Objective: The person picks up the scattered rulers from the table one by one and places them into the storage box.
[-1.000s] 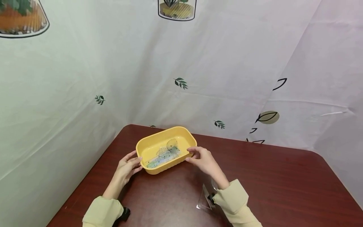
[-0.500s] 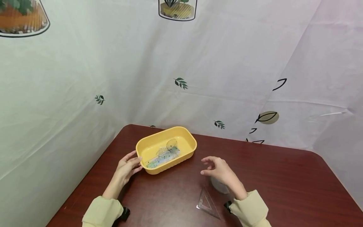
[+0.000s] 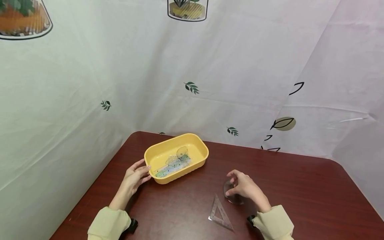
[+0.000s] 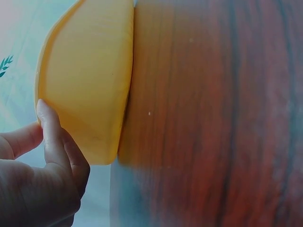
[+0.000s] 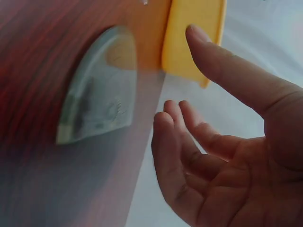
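My left hand (image 3: 135,176) grips the near-left corner of a yellow plastic bin (image 3: 177,176), thumb and fingers pinching its rim in the left wrist view. Inside the bin lie a clear ruler (image 3: 168,170) with blue-green tints and a clear rounded piece like a protractor (image 3: 181,152). My right hand (image 3: 247,186) hovers over a clear protractor (image 5: 99,90) on the table, its fingers spread apart from the thumb and holding nothing. In the head view that hand partly hides the protractor. A clear triangular set square (image 3: 220,215) lies just to its left.
Dark red-brown wood covers the table (image 3: 300,193). A white cloth (image 3: 240,66) printed with leaves and jars hangs behind it and along the left side. Black bands are on both wrists, below the rolled cuffs.
My right hand has let go of the bin's right side and moved right and nearer, over the protractor. The set square is now fully uncovered. My left hand and the bin stay put.
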